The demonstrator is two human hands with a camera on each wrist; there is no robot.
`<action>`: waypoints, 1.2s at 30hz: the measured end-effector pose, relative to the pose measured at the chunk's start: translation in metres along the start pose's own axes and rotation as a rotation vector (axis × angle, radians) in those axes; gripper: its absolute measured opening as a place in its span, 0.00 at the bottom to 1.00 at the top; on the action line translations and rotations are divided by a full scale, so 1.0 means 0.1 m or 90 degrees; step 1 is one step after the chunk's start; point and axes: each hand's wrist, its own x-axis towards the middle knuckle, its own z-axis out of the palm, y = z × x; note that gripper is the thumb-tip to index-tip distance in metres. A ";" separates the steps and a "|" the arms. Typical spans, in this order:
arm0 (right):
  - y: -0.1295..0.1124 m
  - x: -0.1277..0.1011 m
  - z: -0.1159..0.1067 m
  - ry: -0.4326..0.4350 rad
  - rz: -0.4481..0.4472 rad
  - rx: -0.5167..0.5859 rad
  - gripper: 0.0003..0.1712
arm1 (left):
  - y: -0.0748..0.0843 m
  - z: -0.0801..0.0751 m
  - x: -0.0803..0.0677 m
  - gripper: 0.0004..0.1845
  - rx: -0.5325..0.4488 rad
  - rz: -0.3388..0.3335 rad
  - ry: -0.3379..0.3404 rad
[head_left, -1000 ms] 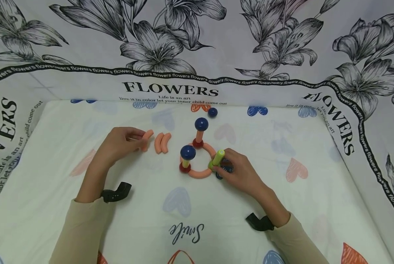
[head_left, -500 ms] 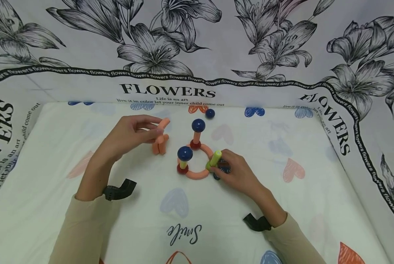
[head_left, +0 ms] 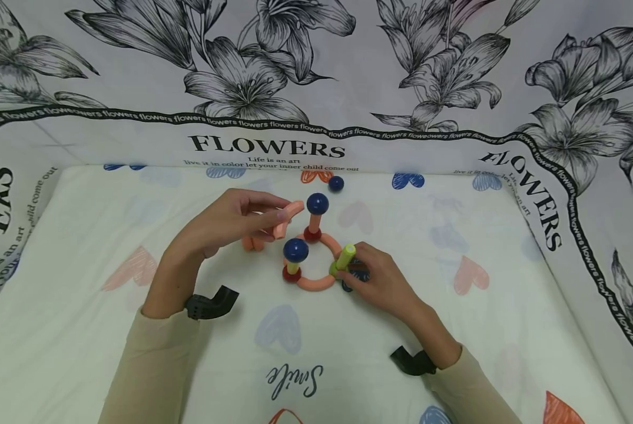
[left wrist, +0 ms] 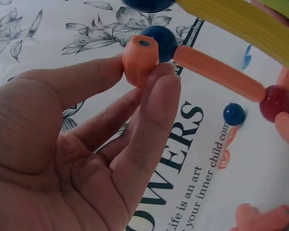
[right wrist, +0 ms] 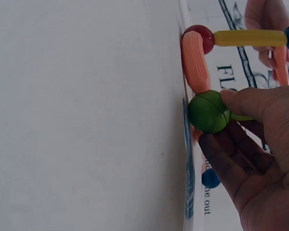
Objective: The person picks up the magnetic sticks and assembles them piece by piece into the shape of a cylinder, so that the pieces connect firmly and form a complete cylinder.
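Orange curved piece (head_left: pixel 283 219) pinched in left hand (head_left: pixel 226 221) fingers, carried rightward to blue-topped posts, right hand (head_left: pixel 377 277) still gripping green stick (head_left: pixel 344 258)

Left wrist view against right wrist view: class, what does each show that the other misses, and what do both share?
Only the left wrist view shows the left hand pinching a curved orange piece, with a loose blue ball beyond. Only the right wrist view shows the right hand holding the green ball. Both show the red ball and the yellow rod.

Upright blue-topped posts (head_left: pixel 296 254) between both hands; open cloth (head_left: pixel 109 235) leftward.
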 end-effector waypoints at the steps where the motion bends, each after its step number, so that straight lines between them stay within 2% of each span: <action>1: 0.00 0.00 0.00 0.000 0.000 -0.002 0.14 | -0.01 0.01 0.01 0.26 -0.005 0.001 -0.005; 13: 0.00 -0.01 0.00 -0.001 -0.001 -0.006 0.14 | -0.04 0.04 0.03 0.25 -0.045 -0.003 -0.018; 20: 0.00 -0.01 0.00 0.002 -0.015 -0.004 0.13 | 0.00 0.06 0.05 0.25 -0.054 -0.020 -0.024; 26: 0.00 -0.01 0.00 0.008 -0.020 -0.011 0.14 | 0.00 0.07 0.05 0.24 -0.070 -0.007 -0.039; 36: -0.01 -0.01 0.00 0.006 -0.016 -0.019 0.14 | -0.03 0.06 0.07 0.23 -0.049 -0.005 -0.039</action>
